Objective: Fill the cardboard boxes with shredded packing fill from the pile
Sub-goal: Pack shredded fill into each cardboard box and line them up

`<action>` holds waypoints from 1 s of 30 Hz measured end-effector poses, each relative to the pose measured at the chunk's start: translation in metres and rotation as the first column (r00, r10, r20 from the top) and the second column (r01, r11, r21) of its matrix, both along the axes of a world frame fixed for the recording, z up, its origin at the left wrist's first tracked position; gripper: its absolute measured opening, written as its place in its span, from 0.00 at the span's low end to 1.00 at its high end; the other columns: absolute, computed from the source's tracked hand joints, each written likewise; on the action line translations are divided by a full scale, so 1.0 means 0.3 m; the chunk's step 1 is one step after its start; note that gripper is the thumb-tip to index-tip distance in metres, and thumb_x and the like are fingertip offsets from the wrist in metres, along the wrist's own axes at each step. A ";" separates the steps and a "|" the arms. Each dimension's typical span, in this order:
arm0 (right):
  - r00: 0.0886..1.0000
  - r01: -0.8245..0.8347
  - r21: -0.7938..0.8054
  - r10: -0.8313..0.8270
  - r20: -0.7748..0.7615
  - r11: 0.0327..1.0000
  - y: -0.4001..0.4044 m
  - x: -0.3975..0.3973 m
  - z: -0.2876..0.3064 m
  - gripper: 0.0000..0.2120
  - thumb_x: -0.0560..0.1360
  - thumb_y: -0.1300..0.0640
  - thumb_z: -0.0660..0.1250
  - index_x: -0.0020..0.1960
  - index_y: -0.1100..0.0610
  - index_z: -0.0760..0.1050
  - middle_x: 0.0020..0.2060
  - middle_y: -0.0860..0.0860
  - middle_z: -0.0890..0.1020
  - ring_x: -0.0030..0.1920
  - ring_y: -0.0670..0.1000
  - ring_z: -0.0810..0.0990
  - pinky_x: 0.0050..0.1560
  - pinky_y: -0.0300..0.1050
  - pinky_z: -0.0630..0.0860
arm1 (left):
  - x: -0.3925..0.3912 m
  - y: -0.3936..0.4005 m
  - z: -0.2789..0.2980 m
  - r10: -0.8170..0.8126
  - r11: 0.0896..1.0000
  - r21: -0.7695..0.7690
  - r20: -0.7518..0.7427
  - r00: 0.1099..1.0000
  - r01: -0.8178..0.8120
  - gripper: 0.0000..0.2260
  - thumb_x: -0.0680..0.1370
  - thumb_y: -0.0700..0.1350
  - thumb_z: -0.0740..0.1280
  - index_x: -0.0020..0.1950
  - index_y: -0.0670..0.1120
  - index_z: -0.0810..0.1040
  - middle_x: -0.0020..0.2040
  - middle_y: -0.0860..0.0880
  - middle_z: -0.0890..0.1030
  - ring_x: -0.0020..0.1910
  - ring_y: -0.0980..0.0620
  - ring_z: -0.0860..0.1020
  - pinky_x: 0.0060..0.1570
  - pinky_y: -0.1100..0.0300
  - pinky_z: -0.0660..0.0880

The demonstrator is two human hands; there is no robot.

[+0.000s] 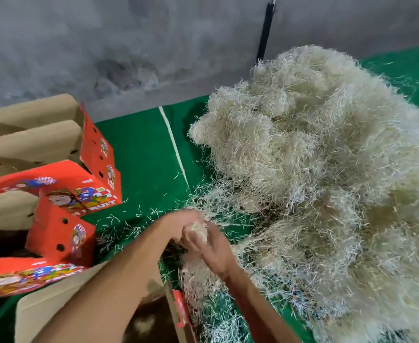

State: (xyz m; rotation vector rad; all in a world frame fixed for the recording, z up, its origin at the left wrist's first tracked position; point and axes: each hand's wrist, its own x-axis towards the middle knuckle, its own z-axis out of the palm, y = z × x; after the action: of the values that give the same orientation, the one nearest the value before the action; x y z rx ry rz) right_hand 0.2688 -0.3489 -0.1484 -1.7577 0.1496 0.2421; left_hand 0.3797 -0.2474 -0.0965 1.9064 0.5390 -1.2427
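Grey concrete wall (104, 45) behind; green mat (141, 149) underfoot, crossed by a white line (174, 144) and littered with loose strands.

Far left: red printed boxes (55, 184) stacked open, flaps up, interiors shadowed; fill level inside not discernible. Lower left: one more open box (62, 310) directly under the forearms, brown flaps spread, red side (182, 310) facing the pile; contents blurred, cannot tell how full.

Centre: left hand (178, 224) and right hand (211, 246) pressed together at the near edge of the fill. Fingers (196, 240) of both curled round a small clump (199, 231); more strands trailing below the right wrist. Clump apparently still tangled with strands on the mat.

Right: pile (327, 169) large, pale, loosely heaped, occupying most of the right half. Black pole (265, 33) standing behind it against the wall.

Risks, as judged:
- Clump small and stringy; likely to shed on the way to the box, adding to mat litter.
- Strands bridging clump and pile; a sharp pull likely to drag a tail across the red side and outside the box.
- Near flap close to the forearms; a careless swing could fold it inward and block the opening.
- Undercutting the near edge could bring the heap slumping toward the box.
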 end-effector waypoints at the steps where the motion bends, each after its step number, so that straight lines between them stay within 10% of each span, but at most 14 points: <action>1: 0.996 0.066 0.059 -0.069 0.049 0.996 0.005 0.011 0.054 0.27 0.77 0.30 0.60 0.71 0.41 0.65 0.62 0.33 0.76 0.61 0.39 0.79 0.59 0.45 0.80 | 0.014 0.036 0.059 0.015 1.000 -0.022 0.071 0.997 -0.014 0.24 0.82 0.56 0.61 0.75 0.47 0.67 0.72 0.41 0.68 0.69 0.37 0.70 0.70 0.39 0.66; 5: 0.914 0.330 0.166 -0.358 0.188 0.929 0.036 0.063 0.289 0.31 0.76 0.26 0.53 0.65 0.49 0.67 0.41 0.39 0.79 0.36 0.39 0.80 0.33 0.35 0.78 | -0.014 0.160 0.342 0.259 0.945 -0.275 0.298 0.919 -0.177 0.22 0.81 0.56 0.64 0.72 0.49 0.69 0.68 0.55 0.69 0.72 0.45 0.70 0.64 0.50 0.73; 7: 0.920 0.347 0.180 -0.372 0.127 0.920 0.081 0.060 0.370 0.40 0.74 0.23 0.50 0.72 0.51 0.64 0.51 0.35 0.76 0.43 0.36 0.81 0.33 0.36 0.81 | -0.073 0.216 0.451 0.422 0.868 -0.407 0.304 0.854 -0.284 0.13 0.80 0.54 0.66 0.62 0.50 0.76 0.61 0.47 0.78 0.57 0.47 0.82 0.47 0.52 0.82; 8: 0.924 0.357 0.179 -0.374 0.074 0.917 0.107 0.049 0.402 0.42 0.73 0.22 0.49 0.75 0.50 0.62 0.57 0.39 0.75 0.58 0.38 0.76 0.51 0.43 0.79 | -0.106 0.246 0.493 0.495 0.821 -0.464 0.293 0.818 -0.331 0.12 0.80 0.53 0.66 0.59 0.47 0.77 0.56 0.43 0.83 0.51 0.46 0.84 0.44 0.49 0.83; 10: 0.923 0.383 0.160 -0.383 -0.032 0.910 0.158 0.023 0.456 0.45 0.72 0.21 0.47 0.77 0.50 0.63 0.61 0.49 0.76 0.54 0.47 0.76 0.66 0.52 0.71 | -0.174 0.309 0.565 0.624 0.699 -0.587 0.224 0.749 -0.408 0.12 0.81 0.52 0.66 0.55 0.44 0.78 0.45 0.42 0.86 0.43 0.44 0.86 0.36 0.49 0.82; 14: 0.933 0.359 0.194 -0.352 -0.070 0.913 0.279 -0.055 0.610 0.46 0.67 0.16 0.43 0.68 0.46 0.72 0.60 0.45 0.78 0.59 0.47 0.78 0.58 0.48 0.74 | -0.300 0.432 0.680 0.799 0.354 -0.800 -0.010 0.601 -0.485 0.17 0.78 0.54 0.67 0.60 0.42 0.80 0.51 0.39 0.85 0.46 0.41 0.85 0.41 0.48 0.81; 17: 0.970 0.230 0.443 -0.242 -0.032 0.866 0.385 -0.112 0.716 0.33 0.79 0.28 0.47 0.80 0.42 0.57 0.78 0.49 0.63 0.76 0.56 0.64 0.76 0.61 0.58 | -0.408 0.508 0.742 0.840 0.167 -0.863 -0.129 0.528 -0.477 0.24 0.70 0.50 0.70 0.63 0.39 0.78 0.51 0.37 0.85 0.44 0.39 0.85 0.35 0.48 0.82; 19: 0.988 0.098 0.613 -0.151 0.035 0.784 0.456 -0.160 0.787 0.23 0.85 0.45 0.50 0.79 0.44 0.58 0.77 0.52 0.66 0.76 0.58 0.65 0.76 0.66 0.59 | -0.474 0.535 0.747 0.859 0.275 -0.852 0.011 0.511 -0.445 0.21 0.75 0.52 0.67 0.64 0.42 0.77 0.59 0.40 0.83 0.53 0.42 0.84 0.47 0.50 0.82; 22: 0.988 -0.030 0.667 -0.077 0.130 0.744 0.551 -0.218 0.904 0.29 0.76 0.36 0.66 0.70 0.53 0.75 0.63 0.53 0.82 0.63 0.56 0.81 0.65 0.58 0.76 | -0.571 0.571 0.700 0.933 0.331 -0.854 0.232 0.275 -0.401 0.09 0.84 0.44 0.56 0.54 0.50 0.76 0.58 0.47 0.83 0.53 0.47 0.79 0.49 0.62 0.77; 26: 0.917 0.029 0.286 -0.140 0.374 0.958 0.671 -0.283 0.911 0.04 0.78 0.56 0.70 0.45 0.51 0.77 0.38 0.41 0.83 0.39 0.40 0.82 0.38 0.31 0.77 | -0.688 0.671 0.651 0.852 0.523 -0.714 0.423 0.309 -0.465 0.12 0.84 0.33 0.55 0.64 0.38 0.74 0.61 0.42 0.81 0.58 0.45 0.79 0.54 0.58 0.75; 27: 0.896 0.100 0.244 -0.193 0.400 0.965 0.686 -0.295 0.896 0.11 0.78 0.62 0.67 0.41 0.50 0.73 0.34 0.41 0.80 0.35 0.39 0.79 0.33 0.28 0.74 | -0.714 0.698 0.642 0.828 0.560 -0.677 0.464 0.313 -0.478 0.13 0.84 0.33 0.56 0.66 0.38 0.73 0.59 0.43 0.82 0.58 0.46 0.80 0.53 0.59 0.75; 30: 0.836 0.193 0.264 -0.299 0.461 0.945 0.710 -0.342 0.901 0.23 0.80 0.39 0.64 0.33 0.53 0.65 0.25 0.46 0.75 0.23 0.41 0.69 0.24 0.33 0.67 | -0.795 0.759 0.664 0.844 0.505 -0.721 0.528 0.095 -0.475 0.11 0.84 0.47 0.62 0.49 0.63 0.77 0.44 0.63 0.82 0.51 0.55 0.81 0.50 0.56 0.76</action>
State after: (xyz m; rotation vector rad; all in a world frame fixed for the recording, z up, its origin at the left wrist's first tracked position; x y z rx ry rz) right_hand 0.1661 -0.1359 0.1219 -1.5180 -0.0241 -0.3777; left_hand 0.1412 -0.0195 0.1026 1.3233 0.4676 0.3447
